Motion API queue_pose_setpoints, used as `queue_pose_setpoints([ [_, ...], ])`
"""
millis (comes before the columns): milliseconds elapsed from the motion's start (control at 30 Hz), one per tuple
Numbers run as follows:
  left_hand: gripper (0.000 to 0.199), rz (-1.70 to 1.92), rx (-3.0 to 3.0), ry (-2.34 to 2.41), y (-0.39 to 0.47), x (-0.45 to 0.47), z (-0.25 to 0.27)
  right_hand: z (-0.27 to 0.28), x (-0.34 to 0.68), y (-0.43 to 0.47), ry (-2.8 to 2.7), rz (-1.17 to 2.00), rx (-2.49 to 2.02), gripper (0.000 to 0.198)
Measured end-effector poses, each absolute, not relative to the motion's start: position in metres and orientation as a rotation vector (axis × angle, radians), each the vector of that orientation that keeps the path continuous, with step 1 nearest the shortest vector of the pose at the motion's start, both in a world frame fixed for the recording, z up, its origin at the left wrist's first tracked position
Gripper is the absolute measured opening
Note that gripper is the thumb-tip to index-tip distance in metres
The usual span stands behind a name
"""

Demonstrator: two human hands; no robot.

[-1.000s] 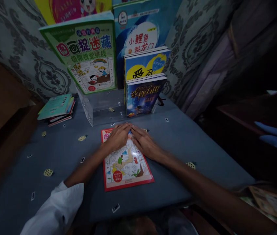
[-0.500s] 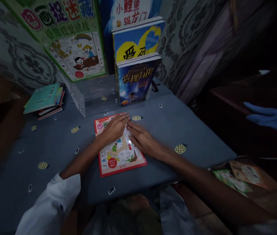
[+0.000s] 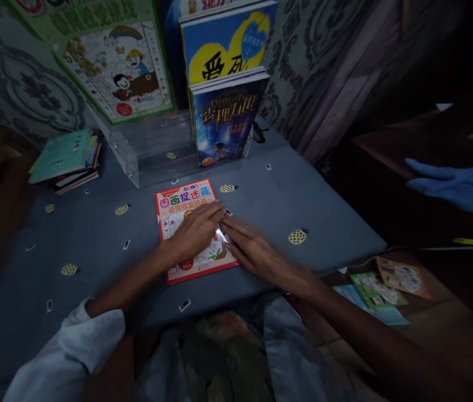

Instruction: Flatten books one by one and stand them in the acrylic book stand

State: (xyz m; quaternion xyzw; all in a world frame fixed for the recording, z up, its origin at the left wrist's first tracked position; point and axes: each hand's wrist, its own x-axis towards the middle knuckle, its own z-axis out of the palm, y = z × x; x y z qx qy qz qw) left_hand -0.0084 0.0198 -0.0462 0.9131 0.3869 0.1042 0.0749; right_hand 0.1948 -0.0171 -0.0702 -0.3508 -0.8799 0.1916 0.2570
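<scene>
A thin red-bordered picture book [image 3: 184, 192] with Chinese lettering lies flat on the blue-grey cloth in front of me. My left hand [image 3: 197, 230] rests across the middle of its cover, fingers stretched out toward the right edge. Against that right edge lies my right hand [image 3: 257, 245], its fingers extended and its fingertips close to those of the left. Neither hand grips anything. A glare spot shows on the cover between them, and the hands hide part of the printed picture.
Behind stands a clear acrylic rack [image 3: 125, 153] holding a dark blue book [image 3: 228, 120], a yellow-and-blue book [image 3: 226, 42] and a large green book [image 3: 119, 72]. Stacked books [image 3: 67, 156] lie at left. More books [image 3: 381, 290] lie low at right, below a blue glove [image 3: 458, 187].
Both hands have slid down the book toward me, uncovering its title at the top. The whole view has shifted slightly, so the rack and books appear higher and further left.
</scene>
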Motion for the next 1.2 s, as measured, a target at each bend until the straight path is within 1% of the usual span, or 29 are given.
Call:
queue_pose_setpoints([
  [167, 0.047, 0.254, 2.725, 1.093, -0.003, -0.004, -0.041, -0.060, 0.201, -0.045, -2.356, 0.536, -0.988, 0.047],
  [300, 0.046, 0.279, 2.747, 1.065, -0.024, 0.000, -0.043, -0.058, 0.206, -0.066, -2.346, 0.505, -0.993, 0.046],
  [533, 0.049, 0.374, 2.775, 1.025, -0.063, 0.004, -0.048, -0.063, 0.217, -0.104, -2.345, 0.370, -0.976, 0.058],
  [667, 0.055, 0.407, 2.767, 1.004, -0.074, 0.004, -0.048, -0.064, 0.221, -0.115, -2.341, 0.321, -0.978, 0.064],
  [933, 0.048, 0.384, 2.725, 1.089, -0.063, -0.005, -0.044, -0.074, 0.220, -0.101, -2.333, 0.263, -0.924, 0.066],
  [1100, 0.051, 0.398, 2.709, 1.282, -0.031, -0.032, -0.048, -0.064, 0.214, -0.083, -2.428, 0.236, -0.873, 0.060],
  [1200, 0.050, 0.417, 2.672, 1.419, -0.006, -0.058, -0.050, -0.060, 0.209, -0.071, -2.487, 0.198, -0.825, 0.052],
])
